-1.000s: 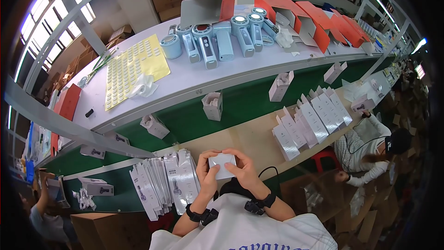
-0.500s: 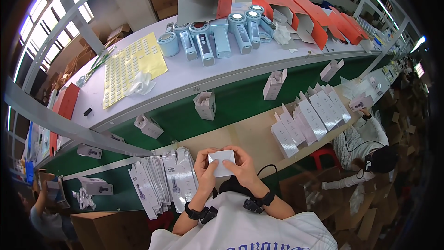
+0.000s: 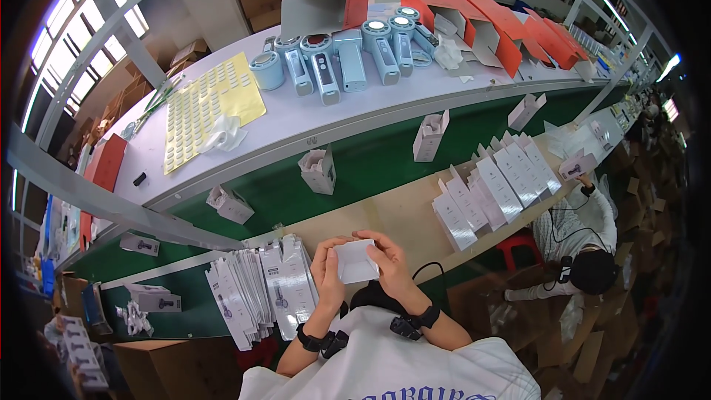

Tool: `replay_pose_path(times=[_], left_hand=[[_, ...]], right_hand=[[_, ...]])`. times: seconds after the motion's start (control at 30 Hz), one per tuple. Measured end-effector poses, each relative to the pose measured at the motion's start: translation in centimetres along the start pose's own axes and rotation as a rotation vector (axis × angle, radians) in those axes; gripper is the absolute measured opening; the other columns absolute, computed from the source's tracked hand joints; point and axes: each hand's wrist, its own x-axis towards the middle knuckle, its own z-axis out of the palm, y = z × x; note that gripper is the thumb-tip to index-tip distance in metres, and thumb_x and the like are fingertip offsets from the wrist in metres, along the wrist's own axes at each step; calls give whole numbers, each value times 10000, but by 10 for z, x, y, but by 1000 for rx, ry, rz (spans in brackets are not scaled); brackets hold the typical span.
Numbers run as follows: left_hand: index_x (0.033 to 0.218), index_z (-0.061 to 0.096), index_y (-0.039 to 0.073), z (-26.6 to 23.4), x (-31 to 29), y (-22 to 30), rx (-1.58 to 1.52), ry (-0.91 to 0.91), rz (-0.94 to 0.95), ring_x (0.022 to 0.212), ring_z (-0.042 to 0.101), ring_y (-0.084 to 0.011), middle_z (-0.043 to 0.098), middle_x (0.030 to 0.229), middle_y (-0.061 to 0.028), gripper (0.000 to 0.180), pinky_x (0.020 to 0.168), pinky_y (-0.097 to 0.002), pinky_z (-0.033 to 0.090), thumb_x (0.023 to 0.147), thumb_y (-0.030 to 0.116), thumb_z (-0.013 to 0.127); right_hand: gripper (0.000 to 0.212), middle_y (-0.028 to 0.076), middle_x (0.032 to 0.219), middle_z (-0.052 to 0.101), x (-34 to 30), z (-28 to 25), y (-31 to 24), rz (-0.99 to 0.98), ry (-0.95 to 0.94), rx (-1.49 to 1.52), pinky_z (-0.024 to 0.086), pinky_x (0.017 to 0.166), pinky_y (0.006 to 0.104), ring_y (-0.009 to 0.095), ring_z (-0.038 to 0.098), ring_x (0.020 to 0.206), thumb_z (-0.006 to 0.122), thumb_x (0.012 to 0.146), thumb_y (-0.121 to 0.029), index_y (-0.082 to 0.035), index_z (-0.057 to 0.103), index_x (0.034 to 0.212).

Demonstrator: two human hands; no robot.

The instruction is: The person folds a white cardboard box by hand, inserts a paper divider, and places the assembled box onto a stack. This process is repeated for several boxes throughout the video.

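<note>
A small white carton (image 3: pixel 356 264) is held upright in front of my chest, between both hands. My left hand (image 3: pixel 326 270) wraps its left side, thumb along the edge. My right hand (image 3: pixel 392 270) grips the opposite side, its thumb at the upper right corner. The carton's end faces up between the thumbs; it looks hollow, though I cannot be sure. To the left of my hands, flat printed cartons (image 3: pixel 287 285) lean together beside a thick stack of flattened white cartons (image 3: pixel 241 296).
Open cartons (image 3: pixel 318 171) stand on a green belt (image 3: pixel 285 204) ahead. Across it, a white shelf (image 3: pixel 400 96) bears light-blue handheld devices (image 3: pixel 353 67), orange boxes (image 3: pixel 495 26) and a yellow sticker sheet (image 3: pixel 215 104). White cartons (image 3: pixel 492 192) stand in rows at right, near a seated co-worker (image 3: pixel 581 241).
My thumbs have moved from the middle of the carton's end to its edges. The cartons on the green belt have shifted left. At far left, a person now carries a printed pack.
</note>
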Motion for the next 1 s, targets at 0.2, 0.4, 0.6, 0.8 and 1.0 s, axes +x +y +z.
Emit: replay_pose_path(times=[0.2,0.4,0.6,0.8,1.0], left_hand=[[1124,476,-7,-12,-6,-25,280,-199,492,1070,512,-280,550,1131,-195,324,959,-374,375,885,198,552],[1246,395,-26,-62,4,-56,945,-3,314,1244,345,-432,384,1310,-281,708,1050,-495,261,757,379,707],[1251,332,-88,-173,-10,-126,1543,240,-359,1321,185,-497,192,1395,-374,920,1043,-611,190,675,487,761],[1247,309,-93,-190,-17,-129,1427,182,-403,1370,60,-498,85,1441,-382,991,1046,-657,132,626,514,786],[1279,308,-32,-171,-27,-129,1526,87,-404,1385,17,-490,61,1453,-371,1004,1055,-658,104,582,475,822]], right_hand=[[398,62,1093,599,1,-21,-11,481,-39,60,441,819,241,113,558,985,553,920,-241,22,529,1219],[578,148,1268,511,10,-112,12,-251,103,-792,466,872,344,257,545,1100,659,786,-243,-15,493,1291],[573,127,1410,394,-3,-268,0,-289,340,-1839,293,1015,584,382,344,1283,668,681,-124,-58,521,1231],[516,149,1391,403,-5,-276,27,-193,580,-2014,303,970,592,394,354,1264,653,702,-82,-43,525,1201],[399,178,1184,560,9,-132,0,-290,242,-1371,405,933,471,365,516,1102,640,752,-88,0,571,1136]])
